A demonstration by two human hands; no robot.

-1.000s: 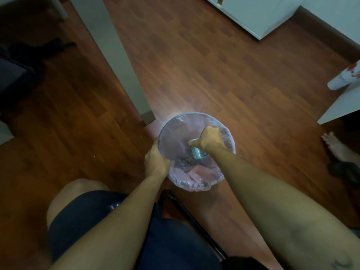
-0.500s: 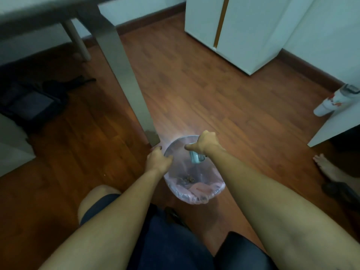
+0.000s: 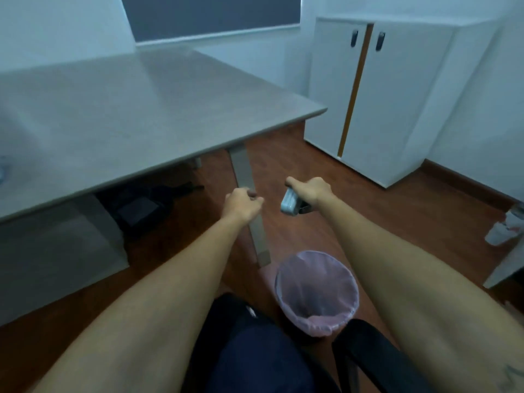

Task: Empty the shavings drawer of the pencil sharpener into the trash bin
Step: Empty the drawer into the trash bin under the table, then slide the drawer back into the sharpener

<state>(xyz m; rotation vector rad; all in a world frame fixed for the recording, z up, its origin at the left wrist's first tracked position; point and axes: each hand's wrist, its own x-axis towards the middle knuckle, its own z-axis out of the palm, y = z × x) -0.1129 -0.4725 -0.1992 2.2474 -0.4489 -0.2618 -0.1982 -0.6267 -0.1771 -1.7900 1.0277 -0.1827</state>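
Note:
My right hand [image 3: 310, 190] is raised well above the floor and grips a small pale blue-grey shavings drawer [image 3: 289, 204], which hangs tilted below the fingers. My left hand [image 3: 241, 204] is level with it on the left, its fingers curled shut with nothing visible in them. The trash bin [image 3: 287, 272], round and lined with a pink bag, stands on the wooden floor below and between my forearms, apart from both hands. What lies inside the bin is too blurred to tell. The sharpener itself is not in view.
A grey desk [image 3: 119, 114] fills the left, its metal leg [image 3: 249, 199] standing just beyond the bin. A white cabinet [image 3: 397, 103] is at the back right. A dark bag [image 3: 141, 208] lies under the desk. A white bottle [image 3: 504, 228] is at the right edge.
Both hands have lifted away from the bin, the right one taking the drawer with it. The left hand has let go of the bin's rim. The view has tilted up to the desk.

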